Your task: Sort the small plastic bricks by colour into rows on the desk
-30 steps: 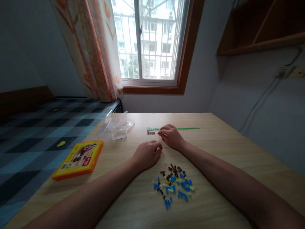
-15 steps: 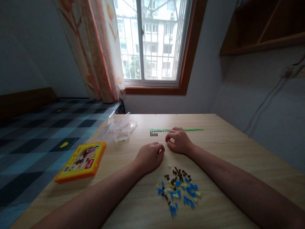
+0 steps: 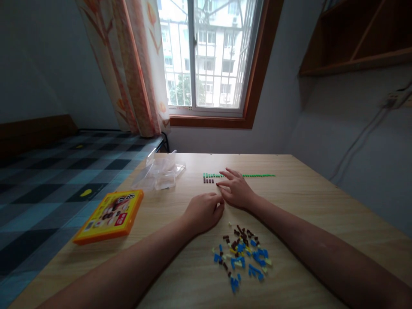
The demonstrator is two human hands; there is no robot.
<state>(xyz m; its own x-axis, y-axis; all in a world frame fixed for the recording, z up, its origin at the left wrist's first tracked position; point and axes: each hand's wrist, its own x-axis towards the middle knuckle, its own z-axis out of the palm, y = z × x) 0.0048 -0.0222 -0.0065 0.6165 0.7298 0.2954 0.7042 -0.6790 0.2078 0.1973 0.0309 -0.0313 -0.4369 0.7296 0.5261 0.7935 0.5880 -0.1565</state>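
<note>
My right hand [image 3: 236, 189] rests on the wooden table [image 3: 305, 206] with its fingers stretched toward a short row of dark brown bricks [image 3: 208, 181], its thumb and forefinger close together at their tips. Behind it runs a long line of small green bricks [image 3: 257, 175]. My left hand [image 3: 204, 210] lies beside it with fingers curled inward; what they hold, if anything, is hidden. A loose heap of tiny blue, brown and pale yellow bricks [image 3: 241, 255] lies just in front of both hands.
A yellow-orange box [image 3: 109, 215] lies near the table's left edge. Clear plastic containers [image 3: 160, 174] stand at the back left. A bed with a checked cover [image 3: 48, 180] is to the left, a window [image 3: 209, 56] ahead, wooden shelves [image 3: 354, 38] at upper right.
My right hand, curled half a second ago, has stretched its fingers out toward the brown bricks. The left hand has stayed put. The view has shifted slightly.
</note>
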